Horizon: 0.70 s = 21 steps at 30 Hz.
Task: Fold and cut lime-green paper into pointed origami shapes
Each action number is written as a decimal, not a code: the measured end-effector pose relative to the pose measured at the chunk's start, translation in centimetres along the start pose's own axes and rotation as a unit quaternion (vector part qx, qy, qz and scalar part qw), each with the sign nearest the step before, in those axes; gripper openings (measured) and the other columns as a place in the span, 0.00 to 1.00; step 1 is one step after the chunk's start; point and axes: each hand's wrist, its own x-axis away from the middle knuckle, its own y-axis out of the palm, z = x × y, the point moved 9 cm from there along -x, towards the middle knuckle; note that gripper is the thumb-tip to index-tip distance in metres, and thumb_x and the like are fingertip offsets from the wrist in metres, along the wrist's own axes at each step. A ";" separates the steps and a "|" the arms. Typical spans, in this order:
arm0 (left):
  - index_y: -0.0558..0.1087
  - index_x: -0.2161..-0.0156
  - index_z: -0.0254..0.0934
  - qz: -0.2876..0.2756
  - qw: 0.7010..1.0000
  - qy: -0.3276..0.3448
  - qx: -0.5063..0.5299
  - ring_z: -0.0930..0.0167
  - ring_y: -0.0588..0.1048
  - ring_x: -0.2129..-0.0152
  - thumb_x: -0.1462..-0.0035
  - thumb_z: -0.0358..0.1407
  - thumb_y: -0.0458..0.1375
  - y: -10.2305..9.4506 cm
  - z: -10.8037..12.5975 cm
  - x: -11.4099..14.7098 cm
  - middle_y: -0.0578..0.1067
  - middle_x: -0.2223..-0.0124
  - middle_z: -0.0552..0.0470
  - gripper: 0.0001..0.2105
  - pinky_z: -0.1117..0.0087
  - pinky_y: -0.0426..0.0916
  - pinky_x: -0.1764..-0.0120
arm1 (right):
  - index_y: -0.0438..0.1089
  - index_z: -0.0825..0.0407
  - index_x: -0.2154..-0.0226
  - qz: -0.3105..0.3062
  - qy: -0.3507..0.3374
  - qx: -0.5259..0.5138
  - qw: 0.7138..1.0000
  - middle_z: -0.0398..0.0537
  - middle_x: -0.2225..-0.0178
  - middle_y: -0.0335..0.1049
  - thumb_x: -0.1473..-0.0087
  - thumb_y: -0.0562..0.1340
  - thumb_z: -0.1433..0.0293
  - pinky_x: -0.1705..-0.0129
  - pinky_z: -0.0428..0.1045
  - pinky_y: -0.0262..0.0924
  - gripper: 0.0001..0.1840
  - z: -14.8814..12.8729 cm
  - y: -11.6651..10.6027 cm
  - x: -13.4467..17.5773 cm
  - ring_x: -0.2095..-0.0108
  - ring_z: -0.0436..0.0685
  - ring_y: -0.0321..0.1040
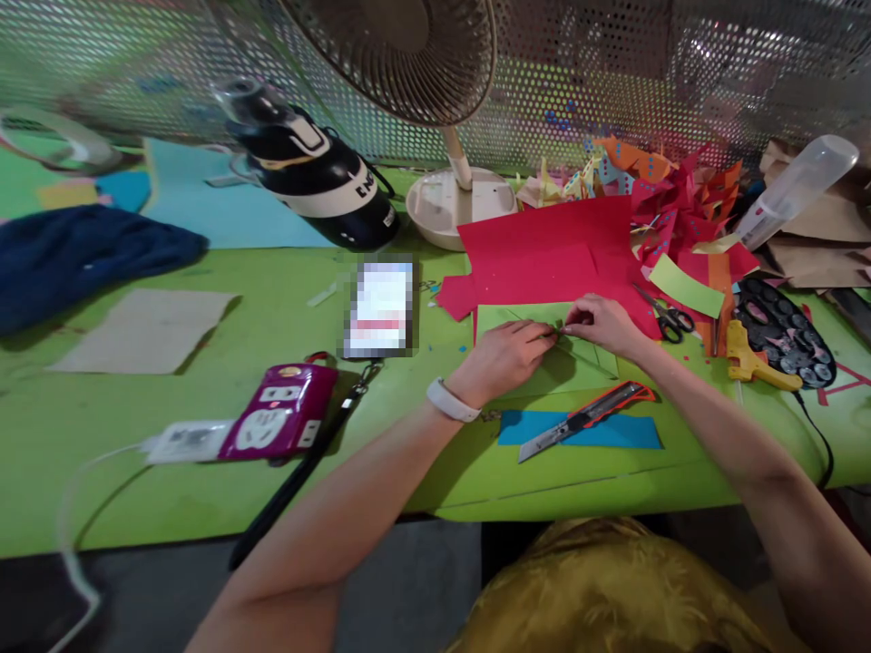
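Note:
My left hand (512,355), with a white band at its wrist, rests over a light green paper sheet (592,374). Its fingers are closed at a small dark green piece (558,328). From the right, my right hand (604,325) pinches the same piece between thumb and fingertips. Thin dark strands spread from it across the paper; their exact form is too small to tell. Just below the sheet, a box cutter (582,419) with an orange-edged handle lies across a blue paper strip (619,432), blade out.
Red paper (544,245) lies behind my hands. Scissors (672,323), a yellow glue gun (755,358) and a paint palette (782,326) are at right. A fan (463,204) and black bottle (327,181) stand behind. Leftward lie a phone (381,307) and purple power bank (280,413).

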 end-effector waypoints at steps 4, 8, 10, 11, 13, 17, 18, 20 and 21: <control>0.75 0.50 0.36 -0.006 1.000 0.002 0.002 0.64 0.77 0.56 0.37 0.29 0.51 -0.3 0.1 -0.1 0.78 0.50 0.44 0.14 0.62 0.73 0.54 | 0.75 0.52 0.70 -0.003 0.009 0.002 1.000 0.43 0.69 0.71 0.48 0.70 0.69 0.66 0.45 0.55 0.05 0.1 0.1 -0.1 0.70 0.49 0.65; 0.76 0.51 0.35 -0.001 1.000 -0.001 0.009 0.64 0.78 0.57 0.38 0.27 0.50 -0.6 0.1 -0.1 0.79 0.51 0.44 0.15 0.63 0.73 0.54 | 0.74 0.53 0.70 -0.008 0.019 0.003 1.000 0.44 0.69 0.71 0.49 0.70 0.70 0.66 0.45 0.56 0.05 0.0 0.2 -0.2 0.69 0.49 0.66; 0.76 0.52 0.35 0.002 1.000 -0.002 0.013 0.64 0.78 0.57 0.39 0.27 0.50 -0.6 0.0 -0.1 0.79 0.51 0.44 0.15 0.63 0.73 0.55 | 0.74 0.53 0.70 -0.009 0.026 0.001 1.000 0.44 0.69 0.72 0.49 0.70 0.71 0.66 0.45 0.57 0.05 -0.1 0.1 -0.2 0.69 0.49 0.67; 0.76 0.52 0.35 0.003 1.000 -0.004 0.016 0.64 0.78 0.57 0.39 0.27 0.50 -0.6 0.0 -0.1 0.79 0.51 0.44 0.15 0.62 0.73 0.55 | 0.73 0.53 0.70 -0.009 0.029 0.000 1.000 0.44 0.69 0.72 0.50 0.70 0.71 0.66 0.45 0.57 0.05 -0.1 0.1 -0.2 0.69 0.49 0.67; 0.75 0.51 0.35 0.005 1.000 -0.009 0.023 0.64 0.78 0.57 0.40 0.27 0.50 -0.6 -0.1 0.0 0.79 0.50 0.45 0.16 0.62 0.73 0.54 | 0.73 0.53 0.71 -0.009 0.033 -0.004 0.999 0.44 0.69 0.72 0.50 0.70 0.71 0.66 0.45 0.57 0.05 -0.1 0.1 -0.2 0.69 0.49 0.67; 0.72 0.47 0.33 -0.001 0.999 -0.031 0.030 0.63 0.77 0.55 0.42 0.26 0.51 -0.4 -0.4 -0.1 0.78 0.51 0.43 0.18 0.61 0.73 0.53 | 0.73 0.52 0.71 -0.011 0.038 -0.008 0.999 0.44 0.68 0.73 0.51 0.70 0.72 0.67 0.44 0.58 0.05 0.1 0.3 -0.3 0.70 0.49 0.67; 0.71 0.46 0.32 -0.005 0.999 -0.036 0.026 0.62 0.77 0.55 0.42 0.26 0.51 -0.4 -0.4 -0.1 0.78 0.50 0.42 0.20 0.60 0.73 0.53 | 0.73 0.52 0.71 -0.011 0.039 -0.006 0.999 0.44 0.68 0.73 0.51 0.70 0.72 0.67 0.44 0.58 0.05 0.1 0.3 -0.3 0.70 0.49 0.67; 0.69 0.42 0.31 -0.010 0.999 -0.044 0.008 0.61 0.75 0.52 0.42 0.26 0.51 -0.3 -0.4 -0.1 0.76 0.48 0.40 0.22 0.59 0.73 0.52 | 0.73 0.53 0.70 -0.009 0.042 -0.004 0.999 0.44 0.68 0.73 0.51 0.69 0.72 0.67 0.45 0.57 0.04 0.3 0.4 -0.3 0.70 0.49 0.67; 0.69 0.42 0.32 -0.013 0.999 -0.048 -0.004 0.60 0.75 0.51 0.42 0.26 0.51 -0.2 -0.5 -0.1 0.75 0.47 0.39 0.22 0.57 0.72 0.51 | 0.73 0.53 0.70 -0.008 0.043 -0.003 0.999 0.44 0.68 0.73 0.51 0.69 0.72 0.67 0.45 0.57 0.04 0.3 0.4 -0.3 0.70 0.49 0.67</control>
